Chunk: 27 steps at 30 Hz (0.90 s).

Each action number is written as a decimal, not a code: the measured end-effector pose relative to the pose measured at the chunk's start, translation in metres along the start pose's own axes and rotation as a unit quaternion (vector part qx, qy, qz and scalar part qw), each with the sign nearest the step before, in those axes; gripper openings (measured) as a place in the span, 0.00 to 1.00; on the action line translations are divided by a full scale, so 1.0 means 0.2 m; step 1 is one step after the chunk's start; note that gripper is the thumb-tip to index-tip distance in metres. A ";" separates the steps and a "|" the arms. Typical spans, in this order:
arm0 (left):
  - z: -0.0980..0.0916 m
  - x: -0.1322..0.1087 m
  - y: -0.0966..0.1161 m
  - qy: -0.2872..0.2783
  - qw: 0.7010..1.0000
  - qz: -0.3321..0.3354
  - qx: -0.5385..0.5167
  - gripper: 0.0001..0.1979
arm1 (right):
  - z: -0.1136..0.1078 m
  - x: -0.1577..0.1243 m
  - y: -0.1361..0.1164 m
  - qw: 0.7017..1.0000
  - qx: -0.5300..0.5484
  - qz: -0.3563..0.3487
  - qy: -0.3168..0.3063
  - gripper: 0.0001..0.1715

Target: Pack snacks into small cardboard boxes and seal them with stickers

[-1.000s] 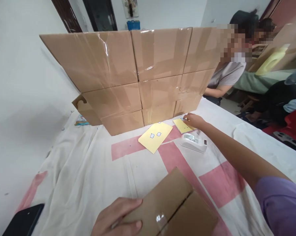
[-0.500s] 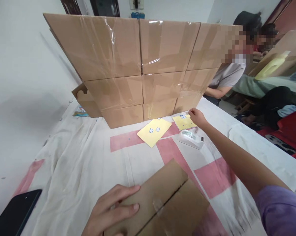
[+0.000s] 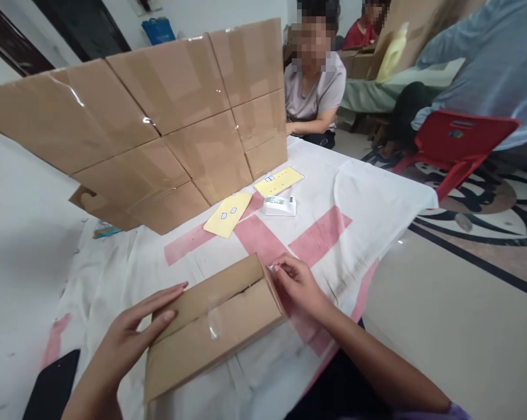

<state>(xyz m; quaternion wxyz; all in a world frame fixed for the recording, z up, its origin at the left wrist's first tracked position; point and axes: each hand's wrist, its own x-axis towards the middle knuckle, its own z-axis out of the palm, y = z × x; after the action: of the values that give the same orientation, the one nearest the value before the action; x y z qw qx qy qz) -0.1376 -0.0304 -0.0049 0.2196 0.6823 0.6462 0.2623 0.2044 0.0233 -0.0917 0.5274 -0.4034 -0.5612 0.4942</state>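
A flattish cardboard box (image 3: 219, 321) lies at a slant on the cloth in front of me, a strip of clear tape (image 3: 213, 324) across its middle seam. My left hand (image 3: 136, 326) grips the box's left end, thumb on the top face and fingers along the far edge. At the right end, my right hand (image 3: 296, 283) is pinched closed close to the box's corner. Something small and pale shows at its fingertips, too small to name. Beyond the box stands a white tape dispenser (image 3: 279, 206), beside two yellow cards, one nearer (image 3: 228, 216) and one farther (image 3: 279, 182).
A tall wall of taped cardboard boxes (image 3: 188, 122) rises at the back of the table. A black phone (image 3: 51, 388) rests at the lower left. Across the table sits a person (image 3: 313, 87); a red chair (image 3: 464, 137) stands to the right, near another person in blue.
My right hand has come back from beside the farther yellow card to the box's right end. My view has turned right, and the box now shows more fully.
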 end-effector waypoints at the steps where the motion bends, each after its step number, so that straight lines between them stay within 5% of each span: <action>1: -0.01 -0.04 0.07 0.032 0.999 -0.010 0.041 0.22 | 0.02 -0.04 0.01 1.000 0.009 -0.001 0.016 0.10; 4: 0.06 -0.17 0.25 0.091 0.985 0.051 0.139 0.26 | 0.05 -0.13 0.00 0.998 0.004 -0.023 0.067 0.09; 7: 0.20 -0.25 0.35 0.037 0.955 0.175 0.235 0.37 | 0.04 -0.20 -0.01 0.990 -0.031 -0.086 0.105 0.09; 10: 0.30 -0.28 0.37 0.037 0.931 0.181 0.315 0.46 | 0.04 -0.25 0.00 0.983 -0.045 -0.146 0.101 0.10; 14: 0.31 -0.28 0.36 0.037 0.927 0.173 0.330 0.44 | 0.03 -0.27 0.03 0.978 -0.023 -0.179 0.101 0.11; 22: 0.29 -0.25 0.37 0.029 0.930 0.186 0.317 0.43 | -0.02 -0.43 0.07 0.988 0.037 -0.120 0.085 0.24; 27: 0.28 -0.23 0.37 0.009 0.933 0.187 0.306 0.43 | -0.05 -0.45 0.03 0.998 0.042 -0.036 -0.021 0.37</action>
<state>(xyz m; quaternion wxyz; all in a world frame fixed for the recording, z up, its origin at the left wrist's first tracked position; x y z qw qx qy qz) -0.0460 -0.0794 -0.0028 -0.0588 0.8227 0.5575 0.0946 0.2242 -0.0628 -0.1146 0.5497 -0.3496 -0.5649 0.5065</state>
